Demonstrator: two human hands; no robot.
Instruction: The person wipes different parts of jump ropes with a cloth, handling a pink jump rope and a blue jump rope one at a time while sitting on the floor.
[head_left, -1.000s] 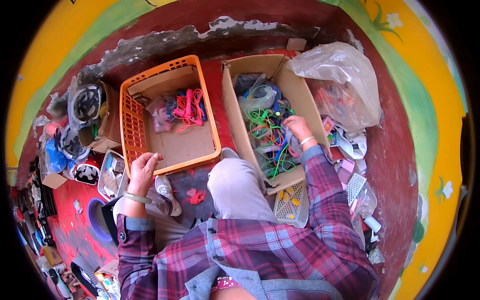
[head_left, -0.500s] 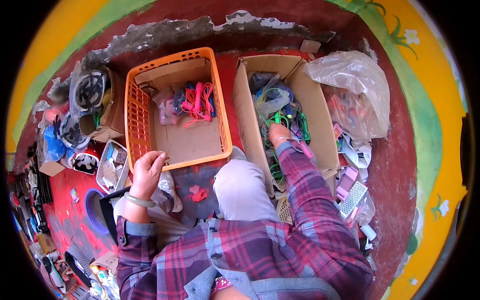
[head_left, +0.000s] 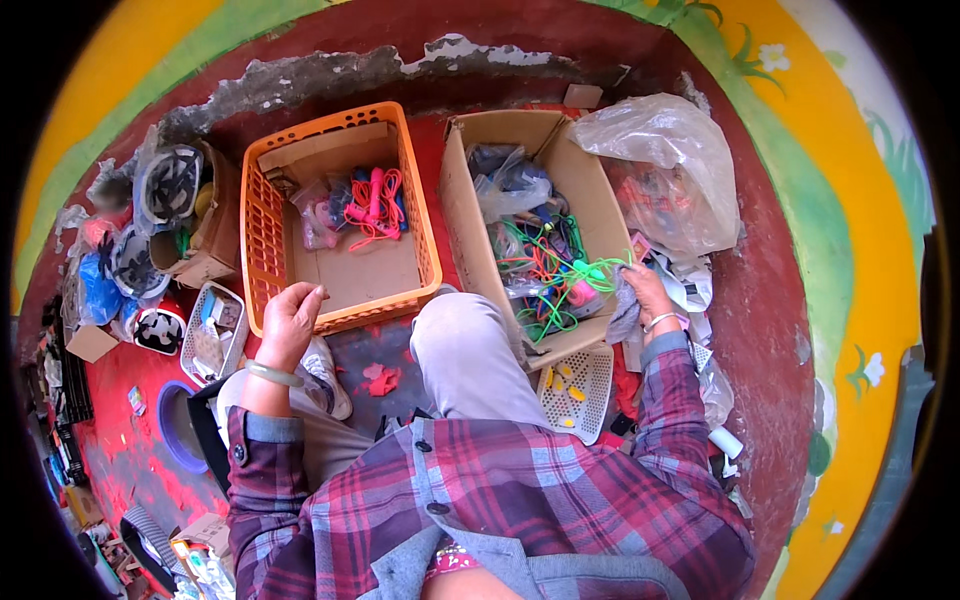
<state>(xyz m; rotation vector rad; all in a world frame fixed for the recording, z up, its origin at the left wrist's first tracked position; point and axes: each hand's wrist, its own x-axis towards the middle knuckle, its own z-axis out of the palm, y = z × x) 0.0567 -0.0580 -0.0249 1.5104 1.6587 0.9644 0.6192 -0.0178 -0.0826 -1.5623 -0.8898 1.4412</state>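
My left hand [head_left: 287,326], with a bangle on its wrist, hangs by the near left corner of an orange plastic basket [head_left: 430,250]. Its thumb and fingertips are pressed together, and nothing shows in them. Inside the basket, pink skipping ropes [head_left: 376,205] lie on cardboard. At the right near edge of a cardboard box [head_left: 460,235], my right hand [head_left: 650,292] is closed on a crumpled grey cloth [head_left: 624,308]. Bright green cords [head_left: 592,270] reach up to these fingers; whether they are gripped too is unclear. Tangled ropes and plastic bags fill the box.
A clear plastic sack [head_left: 660,125] stands against the wall, right of the box. Between box and my right arm lies a white perforated tray [head_left: 595,400] with several yellow pieces. At left are a small white basket [head_left: 232,355], a purple basin [head_left: 170,420] and another carton [head_left: 222,230].
My right hand has come out of the box's middle to its right near edge, where it now has the grey cloth. Green cords have shifted toward that side. My left hand stays pinched.
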